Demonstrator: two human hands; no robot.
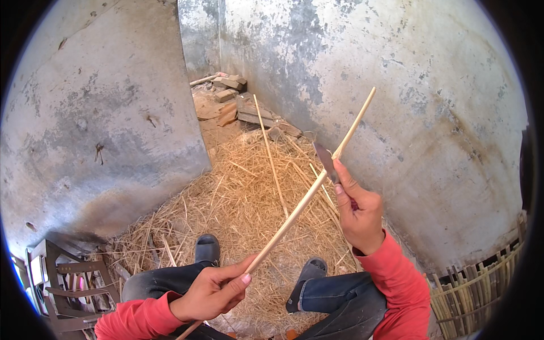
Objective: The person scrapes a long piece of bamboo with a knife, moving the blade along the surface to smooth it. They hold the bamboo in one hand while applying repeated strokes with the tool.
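Note:
A long pale bamboo strip slants from low at the left up to the right in front of me. My left hand is closed around its lower part, thumb on top. My right hand grips a knife, its handle mostly hidden in the fingers. The dark blade lies across the strip's upper part, and the thumb and forefinger are close to the wood there. Beyond the blade the strip's thinner end reaches up toward the wall.
Pale shavings cover the floor around my shoes, with a loose thin strip among them. Bricks and wood pieces are heaped in the far corner. A dark wooden frame stands left, a slatted bamboo panel right. Weathered walls enclose the space.

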